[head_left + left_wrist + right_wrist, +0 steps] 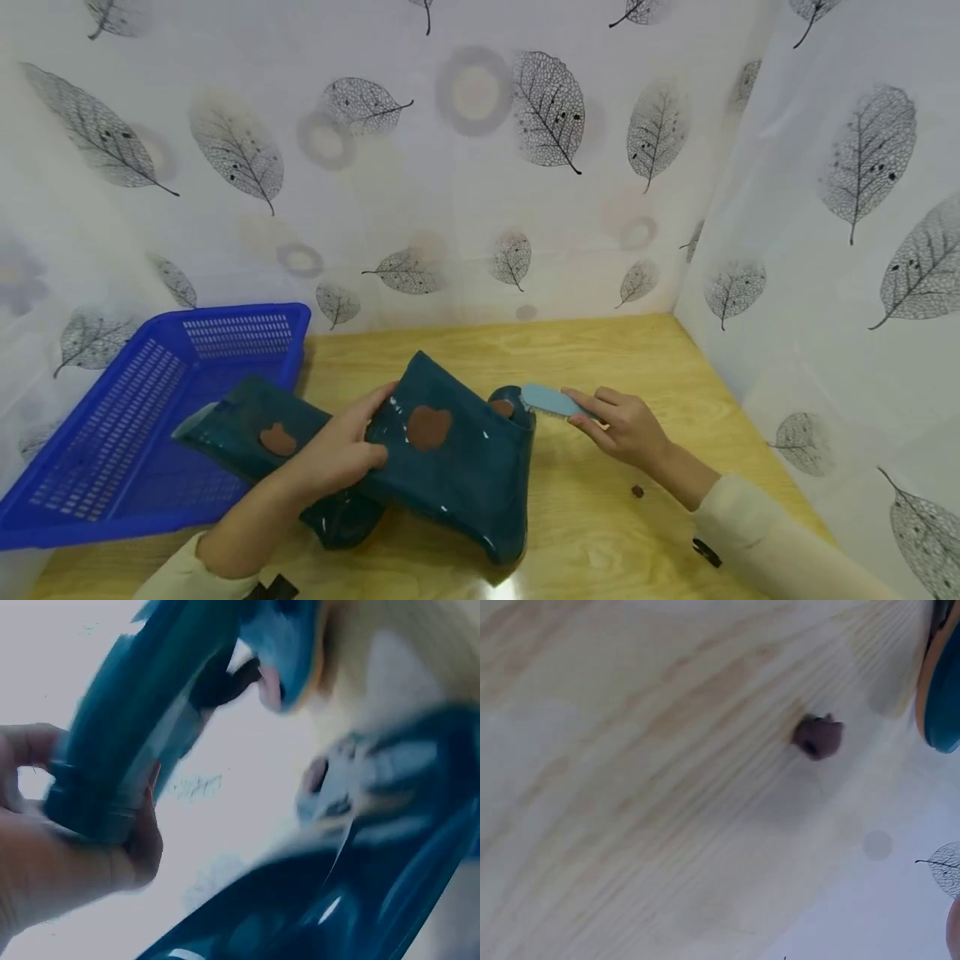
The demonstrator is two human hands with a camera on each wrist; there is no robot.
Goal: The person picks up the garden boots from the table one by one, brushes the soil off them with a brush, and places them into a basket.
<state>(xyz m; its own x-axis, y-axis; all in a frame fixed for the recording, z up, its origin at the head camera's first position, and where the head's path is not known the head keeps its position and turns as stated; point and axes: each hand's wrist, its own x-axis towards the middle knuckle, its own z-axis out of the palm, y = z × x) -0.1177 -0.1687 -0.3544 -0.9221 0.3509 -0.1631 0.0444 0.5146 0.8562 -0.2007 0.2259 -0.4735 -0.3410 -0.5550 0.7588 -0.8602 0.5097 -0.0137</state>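
Observation:
Near the middle of the head view, a glossy dark teal rubber boot (468,458) with brown patches lies tilted above the table. My left hand (337,454) grips it by the upper edge of its shaft; the left wrist view is blurred, but shows the fingers (150,847) around teal rubber. My right hand (626,425) pinches a light blue brush (551,400), its bristles at the boot's toe. A second matching boot (243,417) lies behind my left forearm, its shaft overlapping the basket. In the right wrist view, the toe (945,694) shows at the right edge.
A blue plastic basket (225,311) stands at the left. On the wooden table (637,358) lie a small brown lump (819,739) and a dark bit (706,552) by my right sleeve. White leaf-print sheeting (450,192) closes off the back and right side.

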